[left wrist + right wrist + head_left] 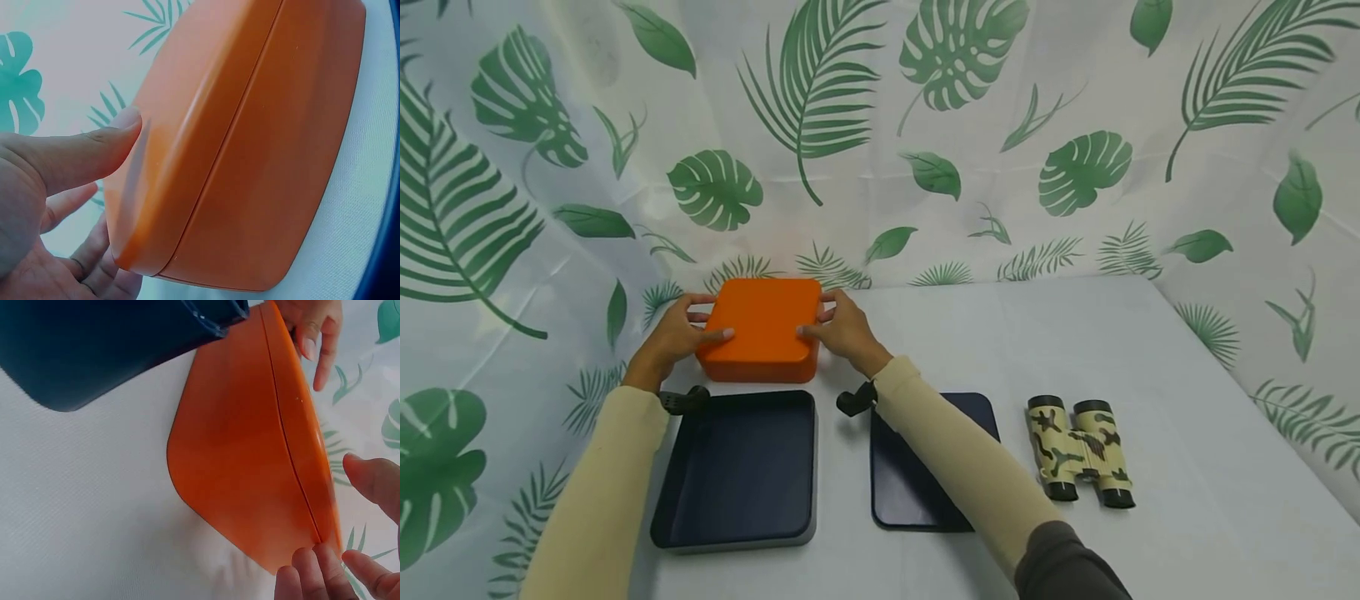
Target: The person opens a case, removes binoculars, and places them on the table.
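Note:
An orange lidded box [763, 321] sits at the back left of the white table, a thin seam running round its side below the top. My left hand [679, 333] holds its left side, thumb on the top face [187, 62] and the other fingers at the side and corner. On the right side, my right hand [846, 332] touches the box near the seam with its fingertips [306, 562]. The right thumb [372, 478] stands a little off the top face in the right wrist view. Some left fingers are partly hidden behind the box.
In front of the box stands an open dark navy tray-like box [737, 475]. A flat navy lid [917, 492] lies to its right, partly under my right forearm. Camouflage binoculars [1081, 450] rest farther right. Leaf-patterned cloth [865, 167] hangs behind and at the sides.

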Demonstrator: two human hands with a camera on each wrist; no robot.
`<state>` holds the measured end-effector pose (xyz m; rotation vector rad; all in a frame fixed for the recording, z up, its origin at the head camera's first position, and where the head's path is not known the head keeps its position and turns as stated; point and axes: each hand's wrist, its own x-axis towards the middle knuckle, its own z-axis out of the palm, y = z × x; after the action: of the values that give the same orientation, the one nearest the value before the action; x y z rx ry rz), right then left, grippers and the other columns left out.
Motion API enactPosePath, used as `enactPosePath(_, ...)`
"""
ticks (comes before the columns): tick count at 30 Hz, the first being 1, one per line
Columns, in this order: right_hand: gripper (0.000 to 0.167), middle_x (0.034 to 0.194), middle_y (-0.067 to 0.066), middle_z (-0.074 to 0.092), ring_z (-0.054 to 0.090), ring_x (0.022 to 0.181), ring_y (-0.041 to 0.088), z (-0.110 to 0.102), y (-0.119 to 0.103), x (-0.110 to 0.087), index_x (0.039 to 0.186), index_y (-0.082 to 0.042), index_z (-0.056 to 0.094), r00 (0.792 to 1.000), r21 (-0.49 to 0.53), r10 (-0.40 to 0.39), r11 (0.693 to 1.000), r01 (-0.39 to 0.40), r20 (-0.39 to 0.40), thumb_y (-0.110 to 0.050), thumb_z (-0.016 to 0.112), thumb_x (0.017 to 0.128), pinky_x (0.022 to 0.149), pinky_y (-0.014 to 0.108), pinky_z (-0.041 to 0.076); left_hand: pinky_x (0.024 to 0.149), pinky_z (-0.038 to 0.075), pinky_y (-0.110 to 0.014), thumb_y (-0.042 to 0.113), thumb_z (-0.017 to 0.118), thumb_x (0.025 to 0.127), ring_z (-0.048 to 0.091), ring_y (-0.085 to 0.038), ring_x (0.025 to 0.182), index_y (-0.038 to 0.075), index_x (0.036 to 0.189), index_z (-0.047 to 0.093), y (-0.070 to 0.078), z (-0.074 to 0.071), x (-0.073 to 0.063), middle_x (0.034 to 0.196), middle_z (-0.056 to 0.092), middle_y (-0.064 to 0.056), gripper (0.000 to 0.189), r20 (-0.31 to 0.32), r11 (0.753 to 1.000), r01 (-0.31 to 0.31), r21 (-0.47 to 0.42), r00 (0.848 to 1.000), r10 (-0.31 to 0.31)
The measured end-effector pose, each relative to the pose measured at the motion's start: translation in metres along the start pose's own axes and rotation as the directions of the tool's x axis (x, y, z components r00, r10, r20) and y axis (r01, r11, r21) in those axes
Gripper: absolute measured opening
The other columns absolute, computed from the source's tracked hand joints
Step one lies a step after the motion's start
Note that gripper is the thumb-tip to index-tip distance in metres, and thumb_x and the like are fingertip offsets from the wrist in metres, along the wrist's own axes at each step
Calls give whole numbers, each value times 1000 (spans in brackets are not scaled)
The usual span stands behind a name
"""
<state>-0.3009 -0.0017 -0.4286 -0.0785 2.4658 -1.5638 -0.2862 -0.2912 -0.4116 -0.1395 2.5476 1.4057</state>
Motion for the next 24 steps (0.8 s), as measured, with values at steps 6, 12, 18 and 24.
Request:
enactPosePath(6,73,122,11,65,63,102,25,4,1,7,147,-11,49,999,26,52,998,-52,-9,-24,90,88,81,31,53,122,39,-62,31,80,97,43,-51,147,8,169,20,-3,-1,5,166,33,-34,96,7,1000,24,-14,1000,-24)
enactPosePath(12,70,120,8,65,64,100,23,5,3,15,141,-10,53,991,91,136,987,-135,-6,-20,93,84,83,30,54,125,36,-60,27,80,98,38,-51,151,6,169,21,-4,-1,9,168,29,-34,95,10,996,73,-43,997,-72)
enactPosePath(18,69,128,10,66,65,113,26,5,2,16,142,-5,54,988,182,152,971,-153,17,-11,91,84,99,37,57,126,36,-54,19,78,98,37,-46,154,5,170,21,-6,-3,13,171,27,-30,92,47,986,99,-131,994,-94)
enactPosePath(24,69,143,15,64,64,133,29,6,3,17,144,0,55,988,342,152,927,-155,37,0,87,84,113,39,54,126,37,-49,15,76,100,39,-40,156,8,171,18,-10,-4,18,174,26,-23,92,77,966,131,-222,990,-116)
